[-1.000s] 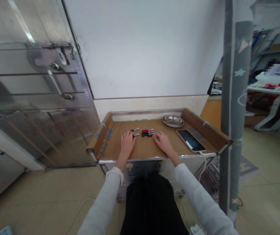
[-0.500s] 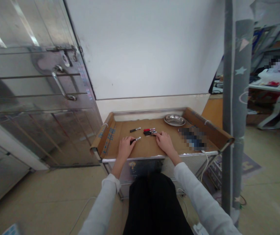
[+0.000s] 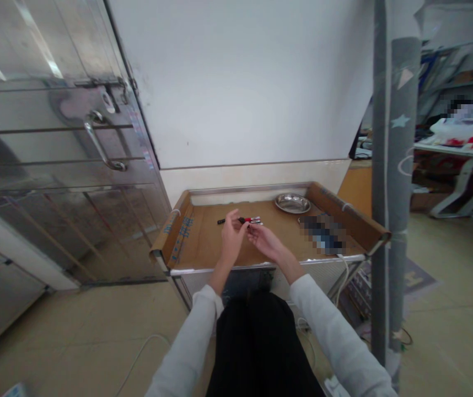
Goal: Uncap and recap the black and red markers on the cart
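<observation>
Marker (image 3: 241,220) in fingertip pinch of left hand (image 3: 231,238), right hand (image 3: 262,239) just beside, grip unclear.

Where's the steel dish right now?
In the head view, the steel dish sits at the cardboard-lined tray's far right corner, behind the blurred item and right of the markers.

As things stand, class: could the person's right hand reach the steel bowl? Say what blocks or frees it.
Probably yes. The right hand hovers over the cardboard tray, and the steel bowl sits beyond it at the back right, with nothing between. The markers lie left of that path.
</observation>
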### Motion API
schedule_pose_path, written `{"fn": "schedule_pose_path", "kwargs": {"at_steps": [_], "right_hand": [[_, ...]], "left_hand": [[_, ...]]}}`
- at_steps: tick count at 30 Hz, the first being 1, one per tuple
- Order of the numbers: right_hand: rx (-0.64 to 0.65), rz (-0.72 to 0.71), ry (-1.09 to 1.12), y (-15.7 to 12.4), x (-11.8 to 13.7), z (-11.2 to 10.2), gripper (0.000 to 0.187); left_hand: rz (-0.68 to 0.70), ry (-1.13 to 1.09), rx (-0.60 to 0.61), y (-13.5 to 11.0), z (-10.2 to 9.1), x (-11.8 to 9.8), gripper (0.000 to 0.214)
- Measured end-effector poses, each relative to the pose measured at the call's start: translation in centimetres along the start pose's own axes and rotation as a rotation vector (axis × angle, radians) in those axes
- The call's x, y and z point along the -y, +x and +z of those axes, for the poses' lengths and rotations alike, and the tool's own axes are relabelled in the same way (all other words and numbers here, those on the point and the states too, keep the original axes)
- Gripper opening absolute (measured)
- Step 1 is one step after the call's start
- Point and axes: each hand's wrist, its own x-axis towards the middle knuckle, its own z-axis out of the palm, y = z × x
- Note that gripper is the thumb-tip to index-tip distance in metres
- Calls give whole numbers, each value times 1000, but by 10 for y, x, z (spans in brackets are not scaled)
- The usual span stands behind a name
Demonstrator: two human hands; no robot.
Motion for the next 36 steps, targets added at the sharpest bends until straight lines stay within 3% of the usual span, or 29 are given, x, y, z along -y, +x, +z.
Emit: {"fn": "schedule_pose_path", "kwargs": {"at_steps": [6,11,14,17,21,25,28,32,36], "right_hand": [[29,57,120,-7,6,-6,18],[66,78,214,-9,10,-17,16],[42,83,242,-10,12,-28,16],[-2,23,179,-13,14,-41,14],[-78,-57,42,-16,16,-52,14],[-124,-110,-35,-15,13,-50,21],[-145,-118,-113,-12,9,-45,25],[-116,-162,-383,-6,8,-43,26],[-10,-282,-679,1,11,-42,17]], "left_hand": [[62,29,120,5,6,-12,25],[-47,-98,-113,10,-5,-14,35],[-84,-98,-153,14,-13,-5,29],[-149,-75,-53,14,-16,13,16],[-161,50,205,6,-6,33,10],[78,359,420,3,5,32,8],[224,520,435,6,9,26,15],[272,289,479,9,9,24,32],[143,15,597,6,8,28,32]]}}
